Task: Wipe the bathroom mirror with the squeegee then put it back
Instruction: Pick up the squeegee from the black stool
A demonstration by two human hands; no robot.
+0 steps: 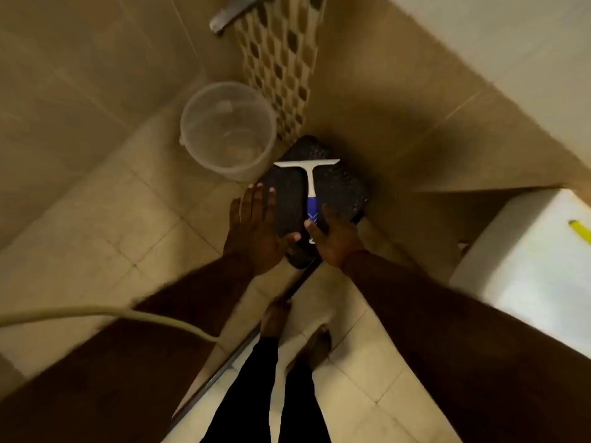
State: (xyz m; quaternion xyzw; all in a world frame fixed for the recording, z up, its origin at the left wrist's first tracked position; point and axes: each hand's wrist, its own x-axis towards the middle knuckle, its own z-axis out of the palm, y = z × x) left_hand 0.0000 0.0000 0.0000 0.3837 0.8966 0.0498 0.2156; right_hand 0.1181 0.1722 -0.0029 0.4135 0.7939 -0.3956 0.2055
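Note:
The squeegee (309,183) has a white T-shaped blade and a blue handle. It lies on a black textured stool (339,187) in the corner of the tiled floor, blade pointing away from me. My right hand (335,241) is at the handle's near end, with the thumb on one side of it and the fingers on the other. My left hand (256,228) hovers flat over the stool's left edge, fingers spread and holding nothing. No mirror is in view.
A translucent plastic bucket (228,129) stands just left of the stool. A metal tap (230,14) juts from the wall above. A white fixture (524,266) with a yellow item (580,231) is at the right. A pale hose (128,314) crosses my left arm. My feet stand by a floor track (224,369).

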